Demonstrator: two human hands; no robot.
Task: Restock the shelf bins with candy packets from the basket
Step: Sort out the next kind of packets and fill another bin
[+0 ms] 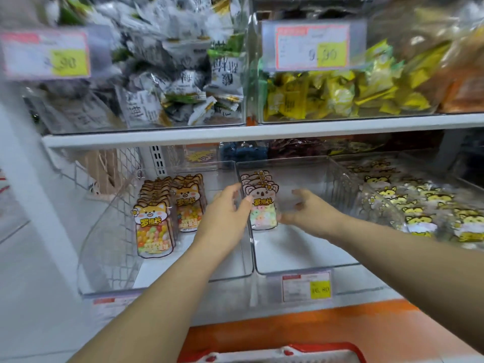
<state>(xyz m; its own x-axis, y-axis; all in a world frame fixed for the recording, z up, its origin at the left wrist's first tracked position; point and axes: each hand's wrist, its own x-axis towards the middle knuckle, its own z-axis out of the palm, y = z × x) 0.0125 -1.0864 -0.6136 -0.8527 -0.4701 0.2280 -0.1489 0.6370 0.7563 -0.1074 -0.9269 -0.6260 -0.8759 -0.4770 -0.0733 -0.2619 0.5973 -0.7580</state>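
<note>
In mid bin (303, 267): koala packets (262, 208) btwn L hand (225, 208), R hand (311, 211).

Bright, even shop light with soft shadows.
Motion blur smears the upper left price tag (45, 52) and the right hand (310, 208); wide-angle bending at the edges.

A price tag (313, 45) marked 9.90 hangs above the white shelf board (262, 131).

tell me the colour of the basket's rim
Red basket rim, seen in the head view, at the bottom edge.
</note>
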